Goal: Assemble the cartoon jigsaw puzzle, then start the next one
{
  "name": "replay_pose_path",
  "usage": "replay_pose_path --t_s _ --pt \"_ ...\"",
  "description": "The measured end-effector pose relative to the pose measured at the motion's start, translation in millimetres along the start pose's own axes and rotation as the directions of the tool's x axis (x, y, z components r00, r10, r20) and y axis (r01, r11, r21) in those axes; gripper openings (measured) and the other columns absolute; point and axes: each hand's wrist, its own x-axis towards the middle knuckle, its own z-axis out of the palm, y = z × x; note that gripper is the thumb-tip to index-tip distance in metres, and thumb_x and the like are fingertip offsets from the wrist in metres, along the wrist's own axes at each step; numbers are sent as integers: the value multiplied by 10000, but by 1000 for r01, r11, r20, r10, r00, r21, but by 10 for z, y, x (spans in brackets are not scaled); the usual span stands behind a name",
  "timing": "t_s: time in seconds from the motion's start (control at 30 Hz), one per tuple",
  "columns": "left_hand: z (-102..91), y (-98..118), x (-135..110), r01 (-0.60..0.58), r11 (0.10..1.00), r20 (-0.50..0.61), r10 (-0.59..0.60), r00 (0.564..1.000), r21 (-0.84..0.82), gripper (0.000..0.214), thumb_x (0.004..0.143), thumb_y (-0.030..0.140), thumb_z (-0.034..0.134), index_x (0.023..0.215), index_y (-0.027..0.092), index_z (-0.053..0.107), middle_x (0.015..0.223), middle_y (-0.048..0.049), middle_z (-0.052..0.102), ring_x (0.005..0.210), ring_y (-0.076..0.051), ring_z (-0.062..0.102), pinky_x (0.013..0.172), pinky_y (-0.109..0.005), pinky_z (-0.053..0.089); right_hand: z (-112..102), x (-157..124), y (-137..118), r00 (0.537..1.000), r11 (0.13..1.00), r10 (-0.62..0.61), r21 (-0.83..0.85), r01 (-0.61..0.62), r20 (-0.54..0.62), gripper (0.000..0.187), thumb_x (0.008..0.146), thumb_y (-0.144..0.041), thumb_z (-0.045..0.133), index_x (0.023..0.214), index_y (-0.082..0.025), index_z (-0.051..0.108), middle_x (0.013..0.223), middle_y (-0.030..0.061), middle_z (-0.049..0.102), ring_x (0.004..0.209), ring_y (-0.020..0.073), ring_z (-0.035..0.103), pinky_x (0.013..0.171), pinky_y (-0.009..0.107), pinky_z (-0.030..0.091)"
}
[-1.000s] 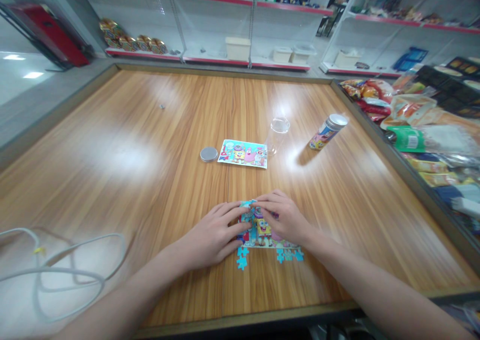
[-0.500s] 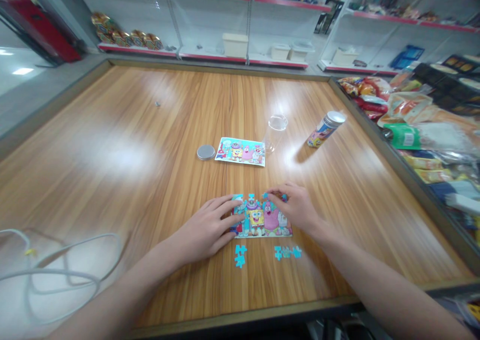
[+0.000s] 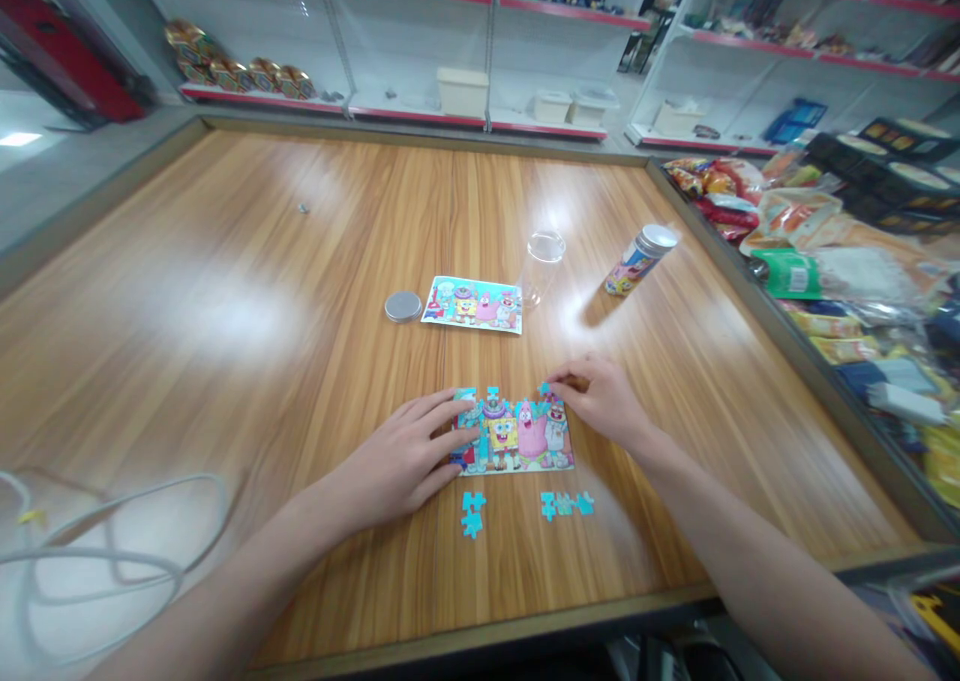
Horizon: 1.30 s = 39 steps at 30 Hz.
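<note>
A partly joined cartoon jigsaw puzzle [image 3: 514, 436] lies on the wooden table, with gaps along its far edge. Resting on its left side is my left hand [image 3: 409, 451], fingers spread and stretched out. My right hand [image 3: 600, 396] pinches a small blue puzzle piece [image 3: 545, 389] at the puzzle's far right corner; the fingertips partly cover it. Loose blue pieces lie nearer me: a pair [image 3: 472, 513] on the left and a short row [image 3: 567, 504] on the right. Beyond the puzzle is a printed picture card [image 3: 472, 306] showing the same cartoon figures.
A round metal lid [image 3: 403, 307] sits left of the card. To its right stand a clear plastic cup [image 3: 543, 269] and a cartoon-printed tube [image 3: 640, 261]. A pale cable [image 3: 112, 551] loops at the left. Packaged goods [image 3: 825, 261] crowd beyond the table's right edge.
My right hand has shifted right along the puzzle's far edge with the piece, uncovering the figure at the right end. My left hand stays on the puzzle. The view has moved slightly.
</note>
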Motion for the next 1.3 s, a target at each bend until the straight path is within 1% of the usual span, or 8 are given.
replay_pose_path --t_s 0.27,0.6,0.73,0.9,1.03,1.17,1.23,1.3 --pt "13 -2 -6 -3 1000 9 2 1000 16 385 993 276 553 1378 265 569 1516 -108 463 1459 -343 363 1150 -578 415 -10 13 -17 997 998 -33 -44 37 69 94 803 -149 710 794 -223 768 740 8 738 766 198 618 735 349 468" --pt "25 -13 -19 0 999 37 -2 999 40 380 1008 294 527 1385 265 557 1531 -99 439 1471 -331 340 1171 -559 396 -1 21 -6 993 994 -81 -72 87 88 147 804 -86 685 794 -216 752 737 4 714 759 185 599 754 336 437" --pt "17 -10 -5 2 999 33 -3 999 36 383 1002 290 537 1383 264 561 1528 -101 444 1466 -333 349 1170 -564 396 -16 26 -11 992 990 -115 -79 119 57 120 786 -98 698 770 -212 733 745 11 692 763 185 608 783 348 442" --pt "15 2 7 2 1000 33 -3 999 28 380 1000 290 543 1377 263 569 1526 -100 449 1465 -333 351 1171 -565 394 -33 21 -21 992 990 -118 -77 115 -34 88 861 -136 642 868 -192 710 819 35 703 822 192 624 794 340 458" --pt "-5 -8 4 28 999 23 -28 999 27 380 991 290 561 1370 279 578 1517 -90 465 1461 -340 353 1161 -584 397 13 6 -25 991 988 -125 -85 129 53 64 841 -149 679 807 -191 713 742 14 673 706 161 595 697 301 430" --pt "-19 -53 -11 63 997 8 -63 998 35 395 994 287 558 1388 278 568 1507 -97 480 1460 -348 354 1158 -595 398 -55 -47 -111 981 985 -131 -92 144 142 69 876 -173 653 876 -167 722 754 25 668 676 140 579 652 275 400" --pt "-14 -75 -21 75 996 -3 -75 997 45 393 1000 291 551 1392 277 567 1511 -98 477 1459 -347 357 1158 -590 403 -149 -102 -202 952 980 -166 -66 189 256 42 856 -191 686 849 -186 726 679 -12 647 606 112 563 605 250 375" --pt "-7 -87 -28 79 995 -9 -79 997 57 383 1004 300 547 1386 275 573 1518 -96 467 1460 -349 355 1159 -588 404 -240 -171 -306 892 971 -206 -31 238 403 48 804 -216 756 768 -209 725 598 -48 620 539 88 543 557 234 335"
